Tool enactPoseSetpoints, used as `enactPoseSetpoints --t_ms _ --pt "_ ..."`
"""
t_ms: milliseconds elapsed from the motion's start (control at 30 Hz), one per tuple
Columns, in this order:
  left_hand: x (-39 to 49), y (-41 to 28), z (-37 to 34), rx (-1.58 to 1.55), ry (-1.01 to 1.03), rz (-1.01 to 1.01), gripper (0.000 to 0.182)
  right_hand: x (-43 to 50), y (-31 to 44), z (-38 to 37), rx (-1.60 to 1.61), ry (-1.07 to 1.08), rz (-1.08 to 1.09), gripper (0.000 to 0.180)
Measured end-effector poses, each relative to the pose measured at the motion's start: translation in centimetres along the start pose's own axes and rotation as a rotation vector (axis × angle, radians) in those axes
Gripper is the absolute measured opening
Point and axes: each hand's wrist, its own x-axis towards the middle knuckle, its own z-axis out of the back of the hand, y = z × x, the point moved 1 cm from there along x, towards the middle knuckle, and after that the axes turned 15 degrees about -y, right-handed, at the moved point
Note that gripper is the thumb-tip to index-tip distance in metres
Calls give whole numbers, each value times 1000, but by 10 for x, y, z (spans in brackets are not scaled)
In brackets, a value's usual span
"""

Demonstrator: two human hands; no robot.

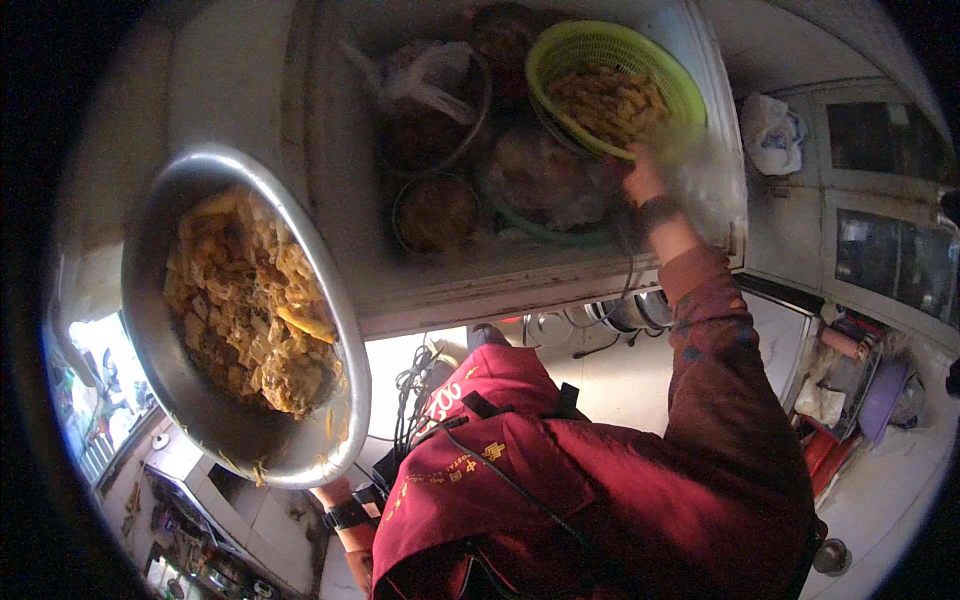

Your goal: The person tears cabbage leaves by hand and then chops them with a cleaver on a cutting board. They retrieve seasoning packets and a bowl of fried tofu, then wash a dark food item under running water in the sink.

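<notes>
A large steel basin [348,375] of cooked food in brown sauce is held up at the left. Under its near rim shows part of my left hand [330,491]; the fingers are hidden by the basin. My right hand [645,176], somewhat blurred, is at the near rim of a green plastic colander [694,97] holding brownish food pieces [611,101]. That colander sits inside a dim cabinet compartment, on top of other things. Whether the right fingers grip its rim is not clear.
In the compartment are a bowl with a plastic bag [435,75] over it, a smaller bowl of food [437,214] and a plastic-covered green-rimmed dish [547,176]. The wooden edge [480,292] runs in front. Pots [622,315] stand below. Cables hang by the red apron.
</notes>
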Motion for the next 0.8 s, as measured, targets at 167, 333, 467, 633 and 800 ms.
enactPoseSetpoints --t_ms 167,333,467,633,800 --pt "4 16 1 -17 54 -5 30 23 5 43 718 179 -516 36" --pt "7 33 4 -378 133 180 27 33 48 122 1373 175 -894 28" --pt "2 8 -12 -45 160 -73 25 42 71 165 1604 33 -871 21" --pt "-16 -66 -36 297 55 -436 13 37 66 164 1414 85 -812 26" --pt "-23 -108 -35 517 109 -454 16 41 46 155 1448 53 -784 22"
